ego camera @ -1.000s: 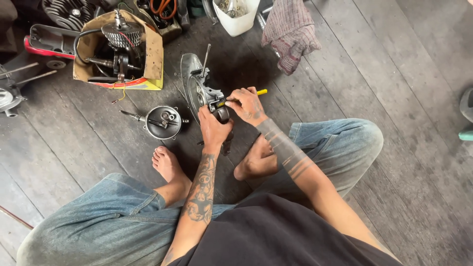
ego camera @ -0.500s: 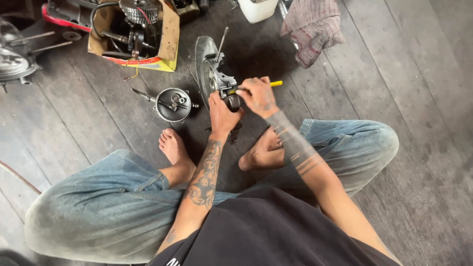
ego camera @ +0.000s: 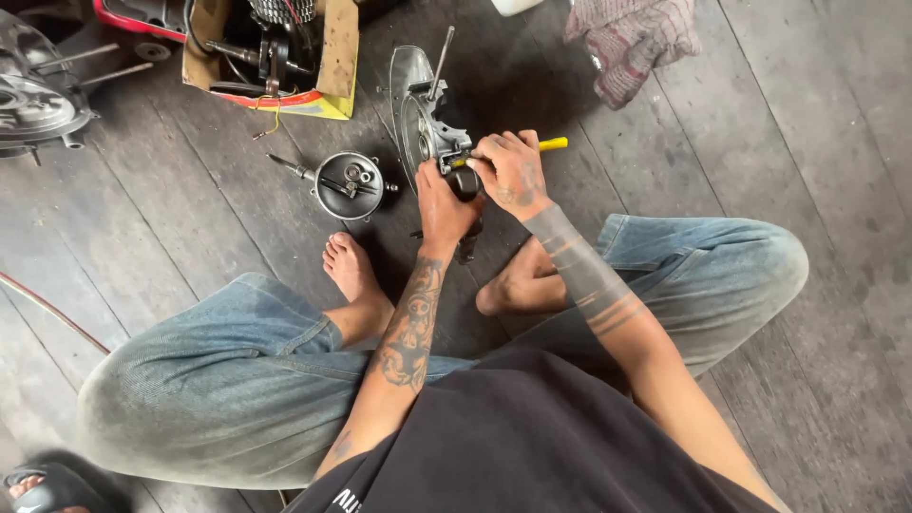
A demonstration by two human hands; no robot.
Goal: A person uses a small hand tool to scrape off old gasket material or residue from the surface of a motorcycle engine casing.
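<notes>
**A:** Nearest the camera, a person sits cross-legged on a dark plank floor [ego camera: 807,142], bare feet tucked in. What are the hands doing?

**B:** The left hand [ego camera: 442,204] is wrapped around the lower end of a grey metal engine casing [ego camera: 418,114], apparently bracing it on edge. The right hand [ego camera: 513,171], at about one o'clock from it, is closed in a fist around a yellow-handled tool [ego camera: 553,144], its tip hidden where the two hands meet.

**A:** And the casing itself?

**B:** Straight ahead at twelve o'clock, just beyond the feet, standing upright, likely so the tool can reach its side.

**A:** Farther out?

**B:** A round metal housing [ego camera: 349,184] lies at eleven o'clock, within reach. Beyond it, a cardboard box [ego camera: 332,66] holds engine parts; a checked rag [ego camera: 627,38] sits at one o'clock.
</notes>
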